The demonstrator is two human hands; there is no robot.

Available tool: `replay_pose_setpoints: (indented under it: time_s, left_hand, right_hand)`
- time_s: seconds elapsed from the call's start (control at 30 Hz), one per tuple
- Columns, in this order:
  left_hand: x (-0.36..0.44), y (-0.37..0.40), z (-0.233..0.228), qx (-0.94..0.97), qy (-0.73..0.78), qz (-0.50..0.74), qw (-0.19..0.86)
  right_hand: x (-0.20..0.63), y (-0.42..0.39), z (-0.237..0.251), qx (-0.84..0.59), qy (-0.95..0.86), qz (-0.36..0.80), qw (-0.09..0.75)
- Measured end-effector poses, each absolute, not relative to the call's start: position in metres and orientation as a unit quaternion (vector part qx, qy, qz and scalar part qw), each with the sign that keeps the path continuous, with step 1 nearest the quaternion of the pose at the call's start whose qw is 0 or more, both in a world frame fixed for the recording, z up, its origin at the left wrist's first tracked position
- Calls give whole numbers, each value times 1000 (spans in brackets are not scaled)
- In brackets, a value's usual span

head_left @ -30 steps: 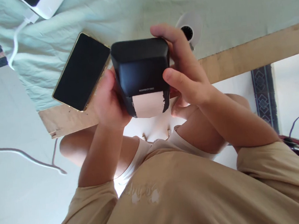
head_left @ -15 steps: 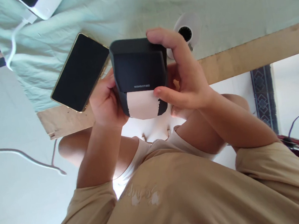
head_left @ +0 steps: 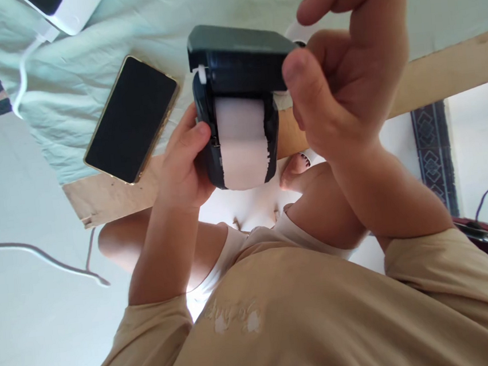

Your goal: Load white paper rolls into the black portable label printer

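Black label printer (head_left: pixel 239 91) braced in left hand (head_left: pixel 184 165), fingers clamped; right hand (head_left: pixel 341 76) fingers pinch its raised lid, exposing paper roll (head_left: pixel 242 143)

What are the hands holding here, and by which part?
The left hand grips the small black label printer by the side of its lower body, beside the pale paper roll. The right hand has its grip on the raised lid's edge.
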State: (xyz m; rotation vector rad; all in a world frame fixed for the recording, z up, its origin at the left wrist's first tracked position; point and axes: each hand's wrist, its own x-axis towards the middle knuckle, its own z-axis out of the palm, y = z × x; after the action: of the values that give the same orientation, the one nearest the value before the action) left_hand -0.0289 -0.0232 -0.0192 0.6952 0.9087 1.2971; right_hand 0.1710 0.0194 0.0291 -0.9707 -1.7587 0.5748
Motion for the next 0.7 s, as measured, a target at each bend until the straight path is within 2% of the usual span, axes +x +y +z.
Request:
replay_pose_setpoints:
  time_s: [0.17,0.27,0.33,0.43,0.57,0.63,0.7]
  left_hand:
    - [-30,-25,-17,293,408,574,647]
    - [-29,-27,-14,294,408,568,652]
    - [-26,-28,-12,296,409,565,653]
    - [-23,-30,-10,292,399,571,655]
    - [-23,-30,-11,299,372,578,663]
    - [-25,-30,-15,305,369,572,666]
    - [-27,-29,-19,314,361,562,675]
  right_hand:
    - [159,27,31,-382,-696,271,545]
    - [159,27,28,-390,-720,242,520]
    - [162,23,29,-401,-774,194,449]
    - [164,15,39,-434,-841,129,297]
    - [160,12,59,-510,-848,122,74]
    - [158,13,63,-513,-847,134,34]
    - [161,13,63,-486,-859,154,50]
